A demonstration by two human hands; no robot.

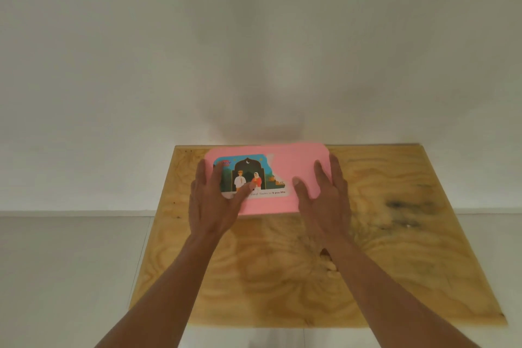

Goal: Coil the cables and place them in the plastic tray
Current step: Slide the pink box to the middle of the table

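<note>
A pink plastic tray [296, 161], closed by a flat pink lid with a torn colour sticker [251, 175], lies at the far middle of the plywood table. My left hand [214, 200] rests on its left side, fingers spread, thumb on the sticker. My right hand [324, 195] lies on the right side, fingers apart along the edge, thumb on the lid. Neither hand holds anything. No cables are in sight.
The plywood table [395, 234] stands against a white wall. It has dark stains [404, 206] at the right and a small hole [324, 254] near the middle. Pale floor tiles [70, 263] lie to the left and below.
</note>
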